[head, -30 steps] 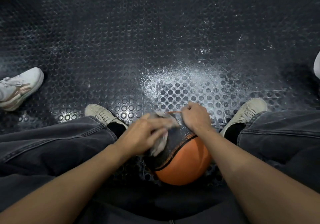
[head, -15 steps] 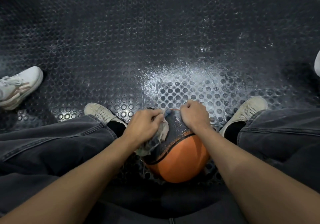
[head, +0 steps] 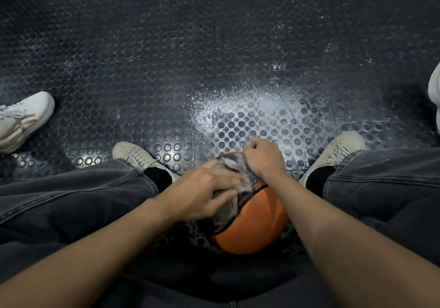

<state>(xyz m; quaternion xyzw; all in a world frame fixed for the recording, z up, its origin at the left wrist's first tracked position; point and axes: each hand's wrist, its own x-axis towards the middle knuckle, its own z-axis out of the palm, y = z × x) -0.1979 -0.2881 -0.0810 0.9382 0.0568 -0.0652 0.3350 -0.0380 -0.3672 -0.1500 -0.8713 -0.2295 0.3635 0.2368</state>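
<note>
The left hand [head: 204,191] presses one grey cloth [head: 226,212] with flattened fingers onto the one orange-and-black ball [head: 257,224] between the shins, the right hand [head: 262,160] rests fisted atop it, two beige shoes [head: 135,154] [head: 338,149] flank it, and two white shoes [head: 23,119] [head: 434,88] sit at the edges.

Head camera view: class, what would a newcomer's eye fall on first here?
The orange and black ball, low in the centre, stands out first. The left hand presses a pale cloth on it; the right hand rests fisted on its far side. Beyond lies a whitish patch on the studded floor.
</note>
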